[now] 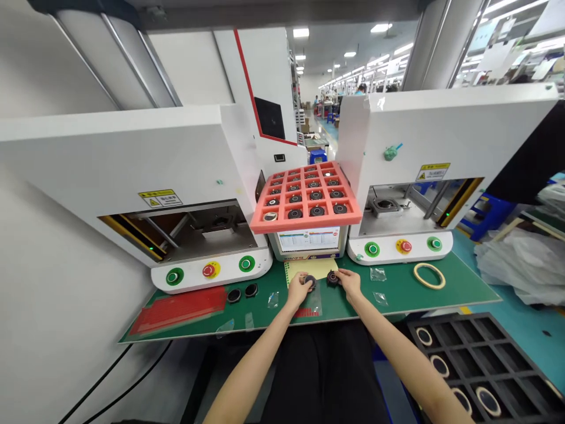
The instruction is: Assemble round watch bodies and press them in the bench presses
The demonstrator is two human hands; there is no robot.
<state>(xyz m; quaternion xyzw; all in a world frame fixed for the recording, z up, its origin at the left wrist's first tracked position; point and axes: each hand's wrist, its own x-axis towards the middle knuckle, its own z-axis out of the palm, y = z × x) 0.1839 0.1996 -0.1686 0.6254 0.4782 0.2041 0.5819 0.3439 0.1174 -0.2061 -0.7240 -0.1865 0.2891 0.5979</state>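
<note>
Over the green table, my left hand (299, 290) is closed on a round black watch case (310, 282). My right hand (348, 281) pinches a second black round part (332, 278) with small tabs at its edge, probably the inner side of a watch; its exact kind is too small to tell. The two pieces are held side by side, a little apart. Beneath them lie a yellow sheet (318, 270) and a clear plastic strip with red marks (306, 312). Two round dark watch cases, one (233, 295) and another (251, 290), rest left of my hands.
A pink foam tray (305, 224) with round parts stands above a monitor (310, 240). Two white press machines, left (176, 147) and right (424, 129), flank it. Red strips (180, 310), a tape roll (429, 275) and clear bags (378, 274) lie on the table. A black tray (474, 324) sits lower right.
</note>
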